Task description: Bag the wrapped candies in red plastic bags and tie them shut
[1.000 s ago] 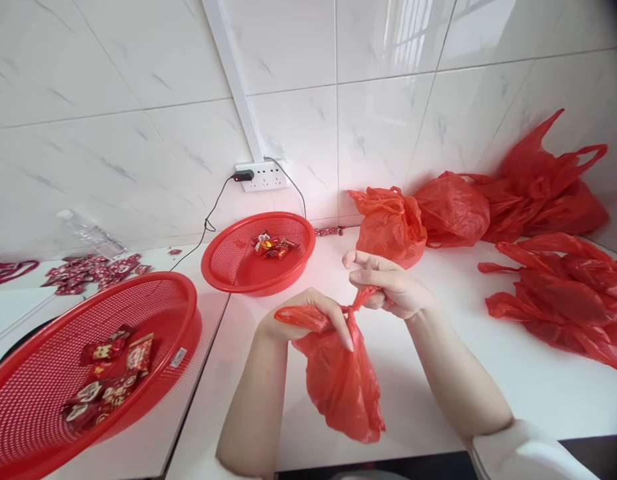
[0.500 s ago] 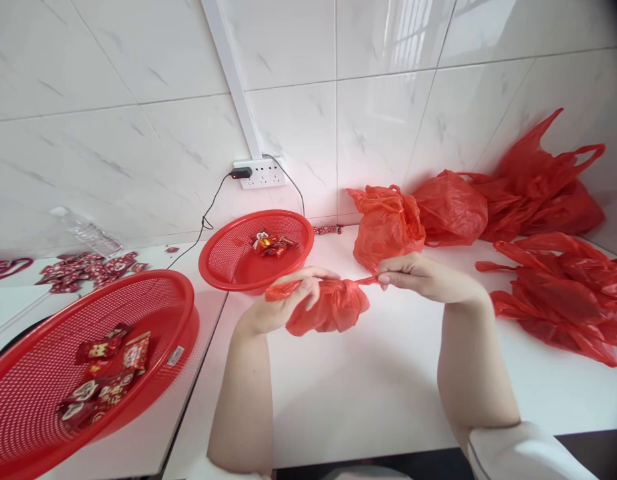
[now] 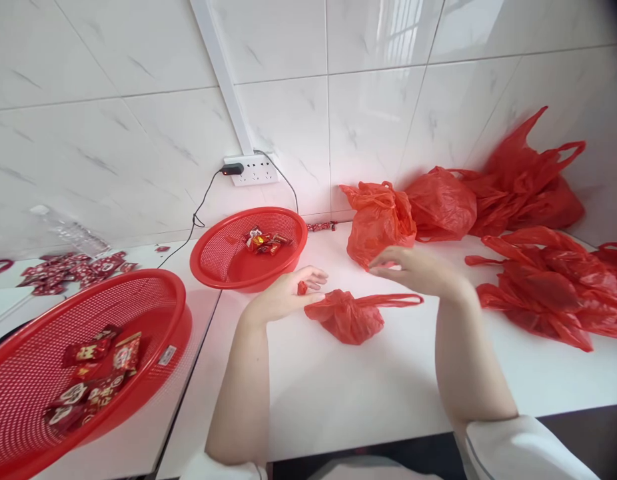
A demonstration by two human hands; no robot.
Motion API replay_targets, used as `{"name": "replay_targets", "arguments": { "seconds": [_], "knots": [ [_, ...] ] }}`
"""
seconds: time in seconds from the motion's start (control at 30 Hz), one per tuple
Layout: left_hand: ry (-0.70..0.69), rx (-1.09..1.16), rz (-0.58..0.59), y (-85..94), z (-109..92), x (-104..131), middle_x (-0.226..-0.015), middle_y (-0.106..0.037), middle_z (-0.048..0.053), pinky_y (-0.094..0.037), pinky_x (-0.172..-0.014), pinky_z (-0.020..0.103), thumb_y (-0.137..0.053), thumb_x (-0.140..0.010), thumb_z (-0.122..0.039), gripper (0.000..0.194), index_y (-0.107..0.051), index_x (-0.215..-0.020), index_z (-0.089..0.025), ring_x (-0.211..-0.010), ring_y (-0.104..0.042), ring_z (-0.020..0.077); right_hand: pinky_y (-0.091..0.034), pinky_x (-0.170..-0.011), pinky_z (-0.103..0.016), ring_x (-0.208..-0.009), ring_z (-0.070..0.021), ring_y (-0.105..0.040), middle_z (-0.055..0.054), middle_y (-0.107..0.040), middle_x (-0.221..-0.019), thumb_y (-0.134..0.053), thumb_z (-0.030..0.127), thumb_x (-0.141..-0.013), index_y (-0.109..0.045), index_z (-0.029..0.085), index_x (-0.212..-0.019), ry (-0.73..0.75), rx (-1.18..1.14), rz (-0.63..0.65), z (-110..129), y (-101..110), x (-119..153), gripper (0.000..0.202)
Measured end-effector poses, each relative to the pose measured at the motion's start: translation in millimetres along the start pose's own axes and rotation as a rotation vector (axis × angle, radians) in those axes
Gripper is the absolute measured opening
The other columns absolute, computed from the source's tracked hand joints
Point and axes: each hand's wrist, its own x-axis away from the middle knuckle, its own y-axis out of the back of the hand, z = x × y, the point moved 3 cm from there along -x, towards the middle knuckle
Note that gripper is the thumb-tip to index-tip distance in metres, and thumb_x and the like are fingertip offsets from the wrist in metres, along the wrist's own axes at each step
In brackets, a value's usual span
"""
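Observation:
A small red plastic bag (image 3: 351, 321), knotted at the top, sits on the white table. One of its handle loops stretches to the right. My left hand (image 3: 283, 293) is at the bag's left end, thumb and fingers apart, its thumb by the other handle. A bit of red shows between that thumb and the fingers; I cannot tell whether it belongs to the bag. My right hand (image 3: 413, 270) hovers above the right loop, fingers loosely extended and holding nothing.
A red basket (image 3: 196, 250) with a few wrapped candies stands behind my left hand; a larger one (image 3: 176, 303) is at left. Several filled red bags (image 3: 441, 203) line the wall. More red bags (image 3: 553, 287) lie right. A power strip (image 3: 258, 170) is on the wall.
My right hand has let go of the bag's handle, which now lies loose. My left fingers have opened away from the bag. The bag has come down onto the table, slightly rightward.

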Motion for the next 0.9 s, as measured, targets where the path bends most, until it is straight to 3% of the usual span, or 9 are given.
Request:
{"name": "replay_targets", "arguments": {
  "seconds": [0.1,0.2,0.3,0.4,0.47,0.57,0.7,0.77,0.9],
  "knots": [
    [0.04,-0.121,0.014,-3.9,6,-3,-0.132,-0.059,0.006,-0.047,-0.095,0.031,-0.066,-0.079,-0.041,0.055,-0.055,-0.13,-0.025,-0.12,-0.056,0.0248,-0.044,-0.089,-0.042,-0.113,-0.032,-0.057,-0.012,-0.061,-0.127,-0.057,0.061,-0.081,-0.061,0.022,-0.122,0.016,0.028,0.106,14,-39,-5,0.057],
    [0.097,-0.269,0.077,-14.8,7,-9,-0.13,-0.061,0.006,-0.049,-0.088,0.031,-0.074,-0.068,-0.037,0.062,-0.058,-0.127,-0.026,-0.115,-0.059,0.0277,-0.041,-0.096,-0.046,-0.117,-0.0362,-0.054,-0.017,-0.06,-0.127,-0.068,0.058,-0.073,-0.056,0.016,-0.126,0.051,0.138,0.179,24,-81,-5,0.069],
    [0.099,-0.365,0.105,-30.5,6,-20,-0.113,-0.067,0.006,-0.049,-0.081,0.031,-0.07,-0.066,-0.029,0.037,-0.069,-0.103,-0.024,-0.102,-0.063,0.0267,-0.039,-0.097,-0.047,-0.112,-0.0348,-0.057,-0.018,-0.064,-0.116,-0.071,0.044,-0.075,-0.055,0.014,-0.118,0.036,0.243,0.081,23,-105,-2,0.055],
    [0.069,-0.421,0.068,-39.7,8,-30,-0.102,-0.068,0.006,-0.047,-0.075,0.029,-0.062,-0.071,-0.028,0.011,-0.069,-0.077,-0.021,-0.092,-0.063,0.0238,-0.04,-0.095,-0.044,-0.099,-0.0307,-0.063,-0.014,-0.069,-0.101,-0.065,0.035,-0.082,-0.054,0.014,-0.112,-0.041,0.23,-0.015,14,-113,2,0.038],
    [0.053,-0.443,0.051,-39.7,12,-31,-0.097,-0.067,0.005,-0.046,-0.07,0.029,-0.059,-0.073,-0.03,0.011,-0.065,-0.071,-0.021,-0.084,-0.063,0.0213,-0.04,-0.096,-0.042,-0.092,-0.0284,-0.066,-0.011,-0.07,-0.087,-0.058,0.023,-0.084,-0.053,0.016,-0.11,-0.098,0.213,-0.043,6,-112,5,0.027],
    [0.091,-0.461,0.083,-35.0,17,-29,-0.09,-0.064,0.002,-0.044,-0.063,0.028,-0.062,-0.071,-0.035,0.014,-0.061,-0.07,-0.021,-0.075,-0.061,0.0188,-0.038,-0.1,-0.041,-0.093,-0.0257,-0.067,-0.005,-0.07,-0.076,-0.051,0.008,-0.081,-0.052,0.02,-0.109,-0.155,0.164,-0.053,-5,-109,11,0.03],
    [0.201,-0.399,0.179,-33.6,18,-24,-0.085,-0.064,0.001,-0.041,-0.053,0.027,-0.065,-0.07,-0.053,0.033,-0.061,-0.08,-0.022,-0.063,-0.058,0.0165,-0.028,-0.109,-0.051,-0.1,-0.0254,-0.065,-0.006,-0.07,-0.102,-0.062,0.028,-0.083,-0.052,0.023,-0.103,-0.004,0.01,-0.034,-7,-106,18,0.023],
    [0.177,-0.356,0.186,-36.0,14,-25,-0.088,-0.064,0.001,-0.042,-0.056,0.027,-0.057,-0.076,-0.056,0.035,-0.062,-0.083,-0.022,-0.066,-0.059,0.0168,-0.023,-0.112,-0.054,-0.107,-0.0252,-0.062,-0.007,-0.067,-0.113,-0.06,0.037,-0.086,-0.053,0.023,-0.099,0.096,-0.074,-0.057,-4,-105,21,0.021],
    [0.093,-0.395,0.196,-42.7,13,-30,-0.099,-0.064,0.003,-0.046,-0.072,0.028,-0.058,-0.076,-0.042,0.021,-0.063,-0.078,-0.022,-0.084,-0.062,0.0192,-0.019,-0.115,-0.053,-0.102,-0.0208,-0.064,-0.004,-0.069,-0.102,-0.054,0.033,-0.09,-0.055,0.022,-0.086,0.172,-0.126,-0.105,-4,-109,22,0.011]
  ]
}}
